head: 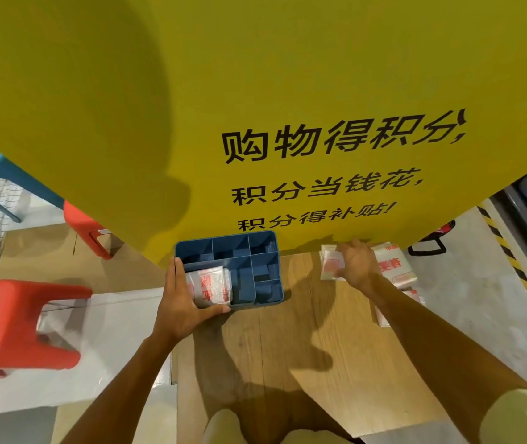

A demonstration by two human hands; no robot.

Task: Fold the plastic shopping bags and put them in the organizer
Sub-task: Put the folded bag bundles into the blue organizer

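1. Head view: my left hand braces the blue organizer at its near-left corner, fingers straight along the wall and thumb along the front. If I ease off, it could skid on the bench.
2. My right hand rests on the folded bags by the yellow board, fingers curled over one; whether they pinch it, I cannot tell. A loose grab may spring its folds.
3. One compartment, near-left, holds folded bags; the others look bare.
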